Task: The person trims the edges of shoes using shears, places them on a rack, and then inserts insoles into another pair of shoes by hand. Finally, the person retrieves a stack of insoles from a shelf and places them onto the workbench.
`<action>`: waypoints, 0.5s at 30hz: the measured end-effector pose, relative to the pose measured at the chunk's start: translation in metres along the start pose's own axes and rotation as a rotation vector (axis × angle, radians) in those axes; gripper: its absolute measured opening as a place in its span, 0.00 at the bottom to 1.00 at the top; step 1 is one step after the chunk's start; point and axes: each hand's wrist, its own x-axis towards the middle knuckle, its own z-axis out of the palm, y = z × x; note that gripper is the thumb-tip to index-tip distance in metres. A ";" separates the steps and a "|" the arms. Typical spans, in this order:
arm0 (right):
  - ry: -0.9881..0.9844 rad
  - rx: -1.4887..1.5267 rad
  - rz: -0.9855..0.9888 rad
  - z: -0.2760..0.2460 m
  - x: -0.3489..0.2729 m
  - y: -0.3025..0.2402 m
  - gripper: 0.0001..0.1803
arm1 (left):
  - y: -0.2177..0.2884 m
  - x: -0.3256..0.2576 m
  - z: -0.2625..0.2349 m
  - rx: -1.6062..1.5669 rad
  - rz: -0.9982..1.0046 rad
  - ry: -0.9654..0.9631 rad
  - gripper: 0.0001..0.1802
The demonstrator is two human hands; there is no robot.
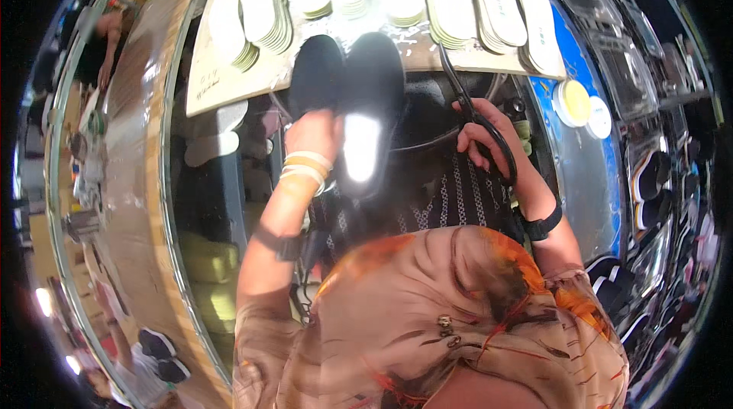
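My left hand (311, 136), with pale bands at the wrist, is closed on the near end of a pair of dark shoes. One dark shoe (318, 72) points away, its far end over the board's edge. The other dark shoe (376, 77) lies alongside it, with a bright glare on its near part. Both look blurred. To the right, my right hand (489, 134) has its fingers curled around a long, black, curved tube-like thing (467, 100), which reaches up to the board's edge. Its exact kind is unclear. Stacks of white insoles (263, 8) with greenish edges stand on the board.
The pale board (200, 96) spans the far side. Right of it, a blue surface (584, 172) carries a round yellow-topped tub (574, 103) and a white lid (599, 117). A long wooden bench (130, 134) runs along the left. Shoes (650, 176) fill racks at the far right.
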 end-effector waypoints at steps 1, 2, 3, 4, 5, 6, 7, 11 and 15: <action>-0.032 0.034 0.047 -0.014 0.002 0.008 0.21 | -0.009 -0.003 -0.001 -0.035 0.050 0.006 0.14; -0.088 0.074 0.089 -0.021 0.006 0.015 0.24 | -0.029 -0.014 -0.006 -0.108 0.123 0.083 0.08; -0.069 0.099 0.084 -0.021 0.009 0.023 0.24 | -0.058 -0.022 0.001 -0.184 0.139 0.177 0.07; -0.077 -0.172 -0.100 -0.021 0.014 0.032 0.27 | -0.060 -0.033 -0.002 -0.763 0.026 0.218 0.06; -0.084 -0.451 -0.285 -0.021 0.015 0.034 0.30 | -0.078 -0.038 -0.012 -1.112 -0.202 -0.003 0.04; -0.075 -0.433 -0.285 -0.017 0.015 0.030 0.30 | -0.086 -0.045 -0.017 -1.195 -0.270 -0.068 0.08; -0.119 -0.477 -0.317 -0.009 0.016 0.018 0.33 | -0.081 -0.046 -0.031 -1.014 -0.099 -0.115 0.09; -0.180 -0.582 -0.512 0.011 0.027 -0.002 0.36 | -0.074 -0.051 -0.064 -0.634 0.183 -0.223 0.13; -0.155 -0.714 -0.660 0.014 0.028 -0.015 0.35 | -0.071 -0.053 -0.071 -0.524 0.304 -0.282 0.14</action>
